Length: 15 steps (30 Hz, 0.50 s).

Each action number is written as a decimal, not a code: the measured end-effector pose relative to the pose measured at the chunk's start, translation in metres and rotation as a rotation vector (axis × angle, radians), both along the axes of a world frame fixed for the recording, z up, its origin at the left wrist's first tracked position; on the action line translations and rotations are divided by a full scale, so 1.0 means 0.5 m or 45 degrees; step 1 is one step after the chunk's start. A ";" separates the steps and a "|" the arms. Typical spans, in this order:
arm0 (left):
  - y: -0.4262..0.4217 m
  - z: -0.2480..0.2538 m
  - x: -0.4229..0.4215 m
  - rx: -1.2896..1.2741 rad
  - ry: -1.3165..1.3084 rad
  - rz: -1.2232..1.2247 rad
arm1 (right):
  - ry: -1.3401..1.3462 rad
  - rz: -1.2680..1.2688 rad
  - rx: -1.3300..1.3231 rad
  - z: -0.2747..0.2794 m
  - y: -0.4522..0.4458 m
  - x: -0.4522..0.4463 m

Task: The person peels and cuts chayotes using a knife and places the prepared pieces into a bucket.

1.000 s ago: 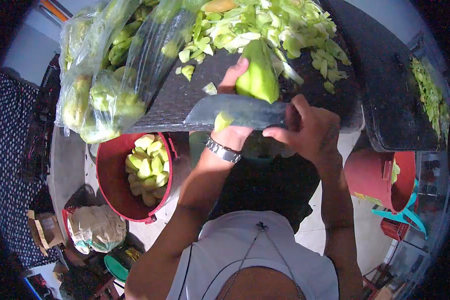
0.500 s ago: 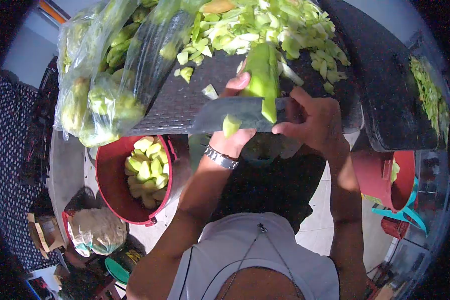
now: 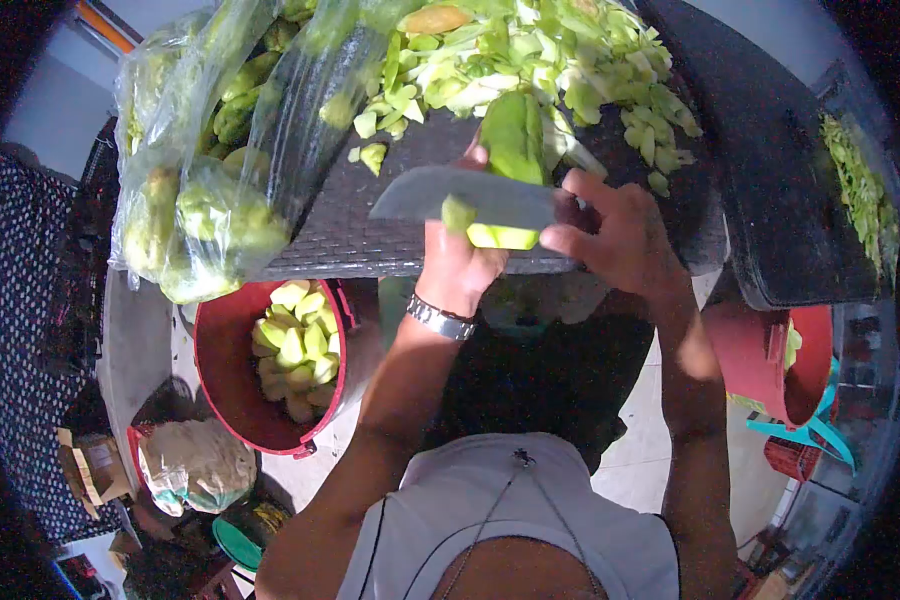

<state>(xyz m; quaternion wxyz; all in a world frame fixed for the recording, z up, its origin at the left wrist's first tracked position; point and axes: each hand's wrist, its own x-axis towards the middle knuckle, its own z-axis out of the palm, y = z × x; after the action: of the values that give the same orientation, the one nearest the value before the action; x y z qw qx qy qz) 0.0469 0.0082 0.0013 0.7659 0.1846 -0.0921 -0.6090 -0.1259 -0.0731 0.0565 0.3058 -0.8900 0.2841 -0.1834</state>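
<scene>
My left hand (image 3: pixel 463 262) is closed around a long green fruit (image 3: pixel 513 138), its fingers partly hidden behind the knife blade. The fruit looks smooth and peeled, but its exact kind is unclear. My right hand (image 3: pixel 625 235) grips the dark handle of a broad-bladed knife (image 3: pixel 400 195), which lies crosswise over the near part of the fruit. A small green piece (image 3: pixel 457 213) clings to the blade. Just below the blade's edge is a pale cut strip (image 3: pixel 503 237). Beyond my hands, many pale-green peelings (image 3: pixel 490 80) are heaped on the dark tabletop (image 3: pixel 355 225).
A clear plastic bag (image 3: pixel 210 170) of green fruit stands at the left. Below the table edge, a red bucket (image 3: pixel 215 385) holds pale cut pieces. Another red bucket (image 3: pixel 760 355) is at the right, beneath a black surface (image 3: pixel 770 200) with more shreds.
The knife has shifted slightly up and left, its blade more tilted. The strip by the blade now lies sideways instead of hanging down. The fruit has tipped a little left.
</scene>
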 end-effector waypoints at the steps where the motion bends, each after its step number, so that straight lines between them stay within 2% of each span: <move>1: -0.003 0.005 -0.001 -0.030 -0.024 -0.019 | 0.020 0.022 -0.005 0.004 0.002 0.001; 4: -0.012 -0.002 -0.008 -0.026 -0.056 -0.003 | -0.016 0.072 -0.107 0.010 -0.007 0.005; 7: 0.007 0.011 -0.006 -0.033 -0.178 -0.105 | 0.030 -0.216 -0.064 -0.018 -0.064 0.004; 10: 0.011 0.037 -0.014 0.021 -0.258 -0.042 | -0.023 -0.400 -0.244 -0.036 -0.112 -0.010; 11: 0.014 0.037 -0.015 0.038 -0.264 -0.041 | -0.023 -0.286 -0.185 -0.040 -0.112 -0.016; 14: -0.014 -0.012 -0.007 0.036 0.053 0.063 | -0.059 -0.024 -0.075 0.001 -0.044 -0.002; 15: -0.010 -0.010 -0.007 -0.087 -0.020 -0.022 | -0.095 0.034 -0.091 -0.004 -0.034 0.002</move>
<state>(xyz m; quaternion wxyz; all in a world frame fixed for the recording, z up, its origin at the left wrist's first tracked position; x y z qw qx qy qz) 0.0432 0.0030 -0.0037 0.7658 0.1624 -0.1203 -0.6105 -0.1248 -0.0902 0.0544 0.2866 -0.8966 0.2540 -0.2225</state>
